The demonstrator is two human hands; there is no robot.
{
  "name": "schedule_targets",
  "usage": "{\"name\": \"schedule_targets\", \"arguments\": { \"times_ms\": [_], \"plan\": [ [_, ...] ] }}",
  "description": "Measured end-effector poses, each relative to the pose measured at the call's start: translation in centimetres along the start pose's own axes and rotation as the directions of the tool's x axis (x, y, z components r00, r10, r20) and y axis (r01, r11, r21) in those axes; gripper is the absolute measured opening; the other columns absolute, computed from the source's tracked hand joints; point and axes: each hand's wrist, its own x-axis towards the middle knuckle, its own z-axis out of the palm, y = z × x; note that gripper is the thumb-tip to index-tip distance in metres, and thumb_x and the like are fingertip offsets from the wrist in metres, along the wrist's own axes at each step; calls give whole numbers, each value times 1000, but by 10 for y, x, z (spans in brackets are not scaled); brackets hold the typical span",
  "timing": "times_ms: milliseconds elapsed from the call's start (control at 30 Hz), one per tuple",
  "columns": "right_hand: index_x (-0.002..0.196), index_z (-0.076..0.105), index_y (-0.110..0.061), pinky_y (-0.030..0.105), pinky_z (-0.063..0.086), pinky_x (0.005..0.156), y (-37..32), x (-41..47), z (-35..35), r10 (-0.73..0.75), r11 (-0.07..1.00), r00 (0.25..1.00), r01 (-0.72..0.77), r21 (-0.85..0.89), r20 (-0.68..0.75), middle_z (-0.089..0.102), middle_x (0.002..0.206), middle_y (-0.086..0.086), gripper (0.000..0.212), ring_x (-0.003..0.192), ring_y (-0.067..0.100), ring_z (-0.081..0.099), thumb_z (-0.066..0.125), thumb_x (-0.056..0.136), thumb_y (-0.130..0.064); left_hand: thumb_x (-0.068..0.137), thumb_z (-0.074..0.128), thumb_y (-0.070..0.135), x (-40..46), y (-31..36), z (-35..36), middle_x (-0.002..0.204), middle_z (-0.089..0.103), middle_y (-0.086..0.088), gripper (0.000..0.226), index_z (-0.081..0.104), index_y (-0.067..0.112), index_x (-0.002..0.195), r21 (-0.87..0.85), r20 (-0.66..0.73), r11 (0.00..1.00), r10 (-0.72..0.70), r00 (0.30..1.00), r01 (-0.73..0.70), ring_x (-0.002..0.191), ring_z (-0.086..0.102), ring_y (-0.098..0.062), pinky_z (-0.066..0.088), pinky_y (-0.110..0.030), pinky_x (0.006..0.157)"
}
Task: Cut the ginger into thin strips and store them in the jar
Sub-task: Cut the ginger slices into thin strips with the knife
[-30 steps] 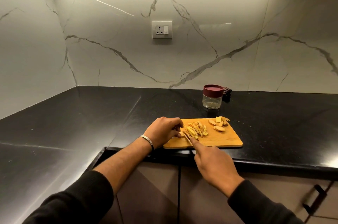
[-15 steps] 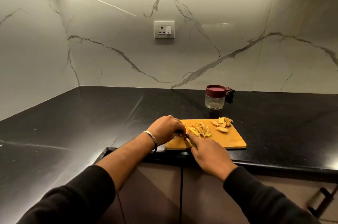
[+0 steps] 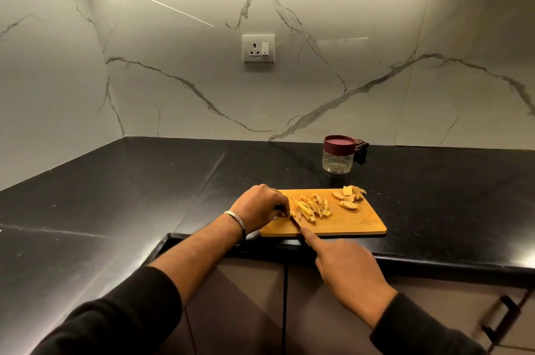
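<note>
Setting: black stone counter (image 3: 115, 195) running into a corner, white veined wall behind, lit strip above, one wall socket (image 3: 258, 48).

Work surface: wooden cutting board (image 3: 347, 224), lying at the counter's front edge, long side running left to right in front of you.

Ginger, cut: strips (image 3: 311, 207) in a loose heap on the left half of the board, most lying with their long axis pointing away from you and fanning slightly.

Ginger, uncut: slices (image 3: 347, 199) clustered at the far right corner of the board, apart from the strips.

Left hand (image 3: 260, 207): fingers curled down at the left edge of the heap, fingertips on a piece; how much it grips is hidden.

Right hand (image 3: 347, 273): nearer to you, wrapped round a knife handle, forefinger laid forward along the spine.

Knife (image 3: 296, 221): only a short, dark part of the blade shows, tip toward your left fingertips, angled from near right to far left.

Key relation: the piece to cut sits just ahead of the blade, directly beside your left fingertips, so your margin there looks small.

Jar (image 3: 338, 154): clear, dark red lid on, standing behind the board to the right, well apart. The lid likely has to come off before storing.

Other: a small dark item (image 3: 362, 147) just behind the jar, not identifiable.
</note>
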Motion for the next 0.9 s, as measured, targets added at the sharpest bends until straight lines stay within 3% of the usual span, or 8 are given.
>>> {"name": "schedule_targets", "arguments": {
  "times_ms": [167,367,533,667,767,900],
  "plan": [
    [159,-3,-36,37,47,72,-1,-5,-2,-5,986,1000,8,-168,19,48,88,0,66,88,20,61,36,108,-19,91,69,16,0,0,-2,96,72,4,11,75,21,98,-16,16,1000,-13,1000,13,82,67,-7,58,-26,79],
    [160,-1,-34,34,41,67,-4,-4,1,10,986,1000,-8,-166,14,45,84,-1,65,75,16,47,36,108,-20,92,68,15,8,1,-4,114,67,3,23,74,22,113,2,126,999,-36,991,36,96,64,-9,54,-22,88],
    [159,-2,-37,33,43,68,-3,-1,7,12,989,1000,-9,-149,19,46,83,-2,66,73,15,47,37,109,-23,93,64,7,12,-2,-3,121,60,2,36,68,23,125,54,206,998,3,979,-14,101,59,-12,48,-17,84],
    [159,-3,-40,32,46,68,0,1,10,19,997,999,-22,-74,-30,50,83,-3,64,74,13,52,35,109,-28,92,66,10,7,-2,2,110,66,2,34,65,22,124,-5,78,999,-43,996,43,93,64,-12,56,-28,84],
    [158,-3,-42,30,48,69,2,6,5,32,999,999,-32,4,-34,48,80,-5,60,71,11,49,31,109,-34,90,69,13,-3,-3,9,98,70,4,17,68,19,106,-57,-38,995,-89,995,86,85,66,-11,57,-32,80],
    [158,1,-42,30,48,68,-1,15,4,54,995,998,-50,87,-46,55,84,-4,58,76,12,55,31,109,-33,87,72,19,-12,-3,16,95,73,8,8,77,23,93,-87,-138,993,-92,986,81,85,66,-8,56,-23,79]
  ]
}}
